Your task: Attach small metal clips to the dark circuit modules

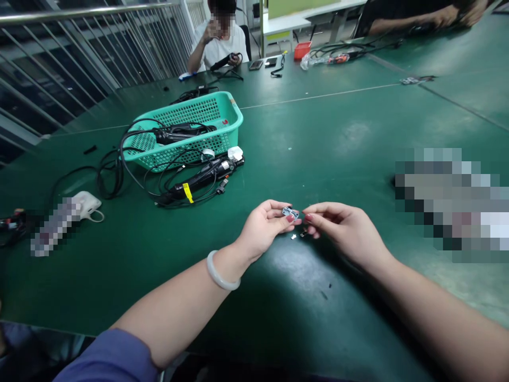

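Observation:
My left hand [266, 225] pinches a small grey metal-looking part [290, 214] between thumb and fingers. Its exact kind is too small to make out. Close to the right of it is my right hand [338, 223], thumb and forefinger pressed together. Whatever those fingertips hold, if anything, cannot be made out. Below the fingertips, a tiny bright metal piece [294, 236] lies on the green table [254, 297]. A small dark piece with a shiny end [304, 233] shows by the lower fingers of my right hand; whether it is held or resting is unclear.
A turquoise basket [234, 132] holds black cabled devices. Before it lies a black hair-styling-like tool [202, 178] with a yellow tag and coiled cord. A white strapped item [88, 206] is left. Two people sit across the table; a red box [302, 51] stands far back.

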`<state>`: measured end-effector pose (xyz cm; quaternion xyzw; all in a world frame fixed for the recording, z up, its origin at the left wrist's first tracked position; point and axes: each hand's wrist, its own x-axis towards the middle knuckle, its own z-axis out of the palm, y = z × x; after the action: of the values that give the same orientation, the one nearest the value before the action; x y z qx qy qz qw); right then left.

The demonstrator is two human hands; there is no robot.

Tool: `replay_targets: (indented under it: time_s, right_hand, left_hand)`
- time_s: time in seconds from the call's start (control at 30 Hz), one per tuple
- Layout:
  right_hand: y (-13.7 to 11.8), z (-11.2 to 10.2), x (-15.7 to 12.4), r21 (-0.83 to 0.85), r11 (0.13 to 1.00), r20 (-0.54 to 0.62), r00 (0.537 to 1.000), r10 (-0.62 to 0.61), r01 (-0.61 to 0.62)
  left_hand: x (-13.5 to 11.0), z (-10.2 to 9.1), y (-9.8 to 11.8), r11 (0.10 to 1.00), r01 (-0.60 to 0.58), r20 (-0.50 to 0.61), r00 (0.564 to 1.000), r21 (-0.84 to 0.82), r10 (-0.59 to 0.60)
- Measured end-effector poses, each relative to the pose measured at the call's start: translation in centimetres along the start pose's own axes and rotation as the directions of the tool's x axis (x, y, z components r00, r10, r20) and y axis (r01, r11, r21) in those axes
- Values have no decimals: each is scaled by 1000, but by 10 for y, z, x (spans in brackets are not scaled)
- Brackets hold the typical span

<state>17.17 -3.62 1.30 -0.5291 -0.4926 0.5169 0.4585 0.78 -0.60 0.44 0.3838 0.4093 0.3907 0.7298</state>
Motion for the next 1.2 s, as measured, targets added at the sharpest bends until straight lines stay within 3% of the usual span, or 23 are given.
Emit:
replay_targets:
  time_s: [0.1,0.43,0.63,0.77,0.93,1.2]
  right_hand:
    - [1,3,-2,18,999,-25,999,-38,39]
    - [-5,4,-10,-157,972,-98,976,-192,175]
    - [-3,5,-10,-281,901,-134,916,-378,331]
    - [0,7,-10,-330,866,-117,895,-431,374]
    - [1,10,-11,-500,744,-119,816,-566,443]
    - [5,6,-10,-711,508,3,723,-691,487]
  left_hand:
    - [0,0,-2,997,-59,21,998,41,58]
    - [-1,0,-1,967,-234,71,971,105,227]
    - [-5,1,-3,963,-257,50,966,82,253]
    - [-8,2,-4,960,-264,28,965,90,262]
    - [-7,2,-4,964,-252,21,968,88,251]
    - [-5,1,-4,967,-247,56,968,59,243]
